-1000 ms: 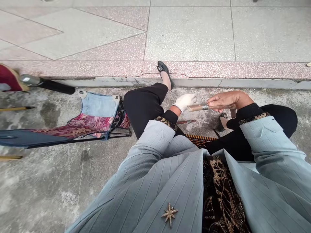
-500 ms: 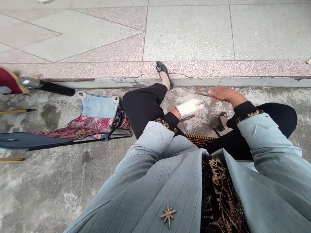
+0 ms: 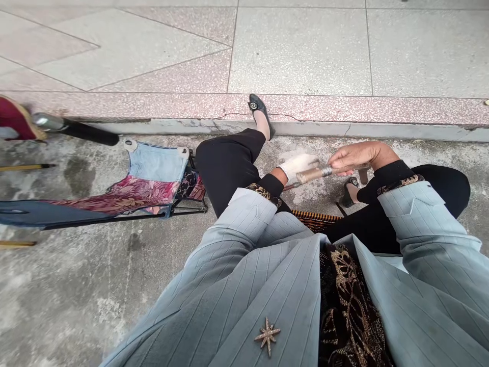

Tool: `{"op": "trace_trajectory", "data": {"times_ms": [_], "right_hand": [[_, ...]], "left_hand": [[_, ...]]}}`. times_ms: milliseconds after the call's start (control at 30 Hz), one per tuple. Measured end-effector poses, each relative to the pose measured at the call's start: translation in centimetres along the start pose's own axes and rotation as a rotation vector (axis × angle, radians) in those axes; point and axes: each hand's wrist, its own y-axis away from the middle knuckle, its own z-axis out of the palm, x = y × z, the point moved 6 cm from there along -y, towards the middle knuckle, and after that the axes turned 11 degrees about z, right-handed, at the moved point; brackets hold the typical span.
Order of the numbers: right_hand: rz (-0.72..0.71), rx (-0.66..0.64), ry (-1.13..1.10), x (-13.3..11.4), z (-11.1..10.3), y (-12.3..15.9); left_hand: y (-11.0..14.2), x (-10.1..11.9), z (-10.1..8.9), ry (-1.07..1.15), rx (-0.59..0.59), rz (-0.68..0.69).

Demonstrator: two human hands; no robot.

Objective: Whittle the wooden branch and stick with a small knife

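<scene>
My right hand, bare, is closed around a tool with a pale wooden handle and a wire-like metal band. The handle's end points left; a brown part extends right below my wrist, its head partly hidden, so its kind is unclear. My left hand wears a white glove and lies just beyond the handle's end. Its fingers are blurred and partly covered, and whether it touches the handle is unclear. Under the left wrist a thin reddish-brown stick-like thing shows near the ground.
A folding chair with a patchwork seat stands on the concrete at left. Near it are a black-handled object, a red shoe and yellow sticks. A low step edge runs ahead. A woven rim shows between my legs.
My right hand has turned and brought the tool lower and left, its handle now over part of my gloved left hand. The left hand has shifted slightly left.
</scene>
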Motion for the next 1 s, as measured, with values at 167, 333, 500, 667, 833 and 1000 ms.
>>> {"op": "trace_trajectory", "data": {"times_ms": [167,333,500,667,833,1000], "right_hand": [[0.363,0.145,0.189,2.9,-1.2,-1.5],[0.509,0.851,-0.048,4.2,-6.1,0.4],[0.153,0.945,-0.330,2.1,-6.8,2.8],[-0.094,0.830,-0.586,1.6,-6.5,3.5],[-0.178,0.651,-0.486,0.9,-5.1,3.5],[-0.081,0.169,-0.116,0.6,-1.7,2.3]], "left_hand": [[-0.1,0.4,-1.0,-0.256,-0.081,0.133],[0.3,1.6,0.3,-0.226,-0.190,0.196],[0.2,1.7,0.4,-0.124,-0.206,0.195],[-0.2,0.6,-0.1,-0.109,-0.180,0.131],[-0.4,0.1,0.2,-0.135,-0.184,0.154],[-0.8,-0.8,-1.0,-0.136,-0.111,0.132]]}}
